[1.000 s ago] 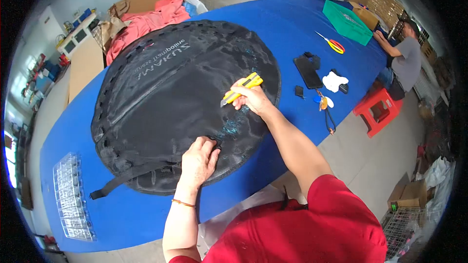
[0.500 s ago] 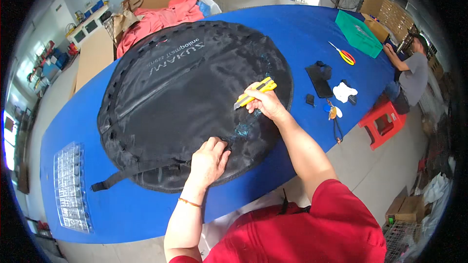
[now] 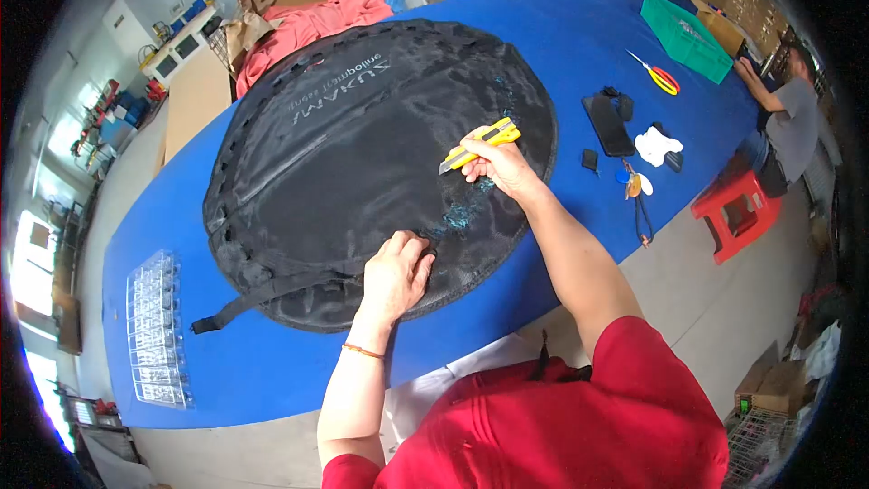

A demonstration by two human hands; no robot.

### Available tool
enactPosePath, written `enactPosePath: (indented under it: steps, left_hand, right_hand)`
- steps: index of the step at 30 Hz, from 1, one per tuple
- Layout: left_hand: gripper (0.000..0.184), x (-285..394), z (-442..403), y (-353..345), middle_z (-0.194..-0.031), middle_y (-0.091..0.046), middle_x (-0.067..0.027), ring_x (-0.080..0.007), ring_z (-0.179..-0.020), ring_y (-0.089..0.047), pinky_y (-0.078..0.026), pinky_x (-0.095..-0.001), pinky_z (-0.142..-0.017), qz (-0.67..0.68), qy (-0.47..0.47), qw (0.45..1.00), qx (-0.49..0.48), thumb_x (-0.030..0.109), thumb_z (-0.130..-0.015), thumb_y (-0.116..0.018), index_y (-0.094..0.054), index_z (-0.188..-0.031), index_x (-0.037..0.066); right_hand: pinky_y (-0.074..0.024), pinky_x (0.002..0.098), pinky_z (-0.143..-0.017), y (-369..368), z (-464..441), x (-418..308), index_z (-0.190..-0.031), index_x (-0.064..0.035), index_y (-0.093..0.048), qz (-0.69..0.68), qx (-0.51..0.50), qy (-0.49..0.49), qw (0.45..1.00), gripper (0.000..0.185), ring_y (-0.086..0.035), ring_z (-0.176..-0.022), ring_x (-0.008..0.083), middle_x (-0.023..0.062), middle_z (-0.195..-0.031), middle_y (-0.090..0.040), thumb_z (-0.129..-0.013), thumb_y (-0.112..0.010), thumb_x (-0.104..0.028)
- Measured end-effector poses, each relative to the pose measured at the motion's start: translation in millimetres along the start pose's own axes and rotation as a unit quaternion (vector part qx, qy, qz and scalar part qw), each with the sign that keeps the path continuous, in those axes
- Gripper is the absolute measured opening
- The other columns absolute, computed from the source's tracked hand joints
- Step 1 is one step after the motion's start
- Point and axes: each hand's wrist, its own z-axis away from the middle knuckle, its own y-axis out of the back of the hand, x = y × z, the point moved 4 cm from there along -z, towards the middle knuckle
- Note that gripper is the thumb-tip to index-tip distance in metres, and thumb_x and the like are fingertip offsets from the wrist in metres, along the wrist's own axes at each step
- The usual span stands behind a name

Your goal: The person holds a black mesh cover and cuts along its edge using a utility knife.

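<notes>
Black round cover: we see a big flat disc of dark, slightly sheeny woven fabric (image 3: 362, 172), with small loops along its far-left rim, lying on the blue table (image 3: 272, 376) in front of us.
Seam and lettering: a straight seam crosses it from lower left to upper right; beyond that, pale printed lettering (image 3: 339, 95) slants the same way.
Blue-green threads: a frizzy tuft (image 3: 460, 215) lies on the cloth between our hands, with smaller bits farther up.
Yellow cutter knife: hard, slim casing (image 3: 498, 133) with a metal blade, above the cover's right half; its long axis slants, blade end down-left, butt up-right.
Right hand: ours (image 3: 500, 168) pinches the knife between thumb and fingers.
Left hand: ours (image 3: 396, 276) rests on the cover near its close edge, fingers bent; we cannot tell whether they grip a fold.
Strap: a flat black webbing band (image 3: 262, 297) runs past the cover's edge onto the table.
Clear tray: shiny ribbed plastic (image 3: 156, 330) at the table's left; we cannot make out any contents.
Right of cover: a black phone (image 3: 608, 125), keys (image 3: 636, 183), and scissors (image 3: 663, 81) with red-and-yellow handles.
Green crate: open plastic box (image 3: 685, 41), something pale inside, unclear to us.
Beyond: a co-worker (image 3: 792, 127) beside a red stool (image 3: 738, 215).
</notes>
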Motion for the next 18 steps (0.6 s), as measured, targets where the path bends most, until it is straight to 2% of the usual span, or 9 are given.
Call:
enactPosePath:
  steps: [18]
  left_hand:
    - [0.016,1.6,2.8,-6.0,-0.103,-0.066,-0.0095,-0.0311,-0.093,-0.068,-0.056,-0.0407,-0.079,-0.021,-0.004,0.999,0.036,0.017,-0.088,-0.072,-0.069,-0.101,0.008]
  right_hand:
    - [-0.0594,0.0276,-0.060,-2.0,0.5,1.2,-0.106,-0.0057,-0.068,-0.001,-0.005,0.032,0.999,0.016,-0.069,-0.068,0.0128,0.0097,-0.091,-0.073,-0.098,-0.072,-0.019]
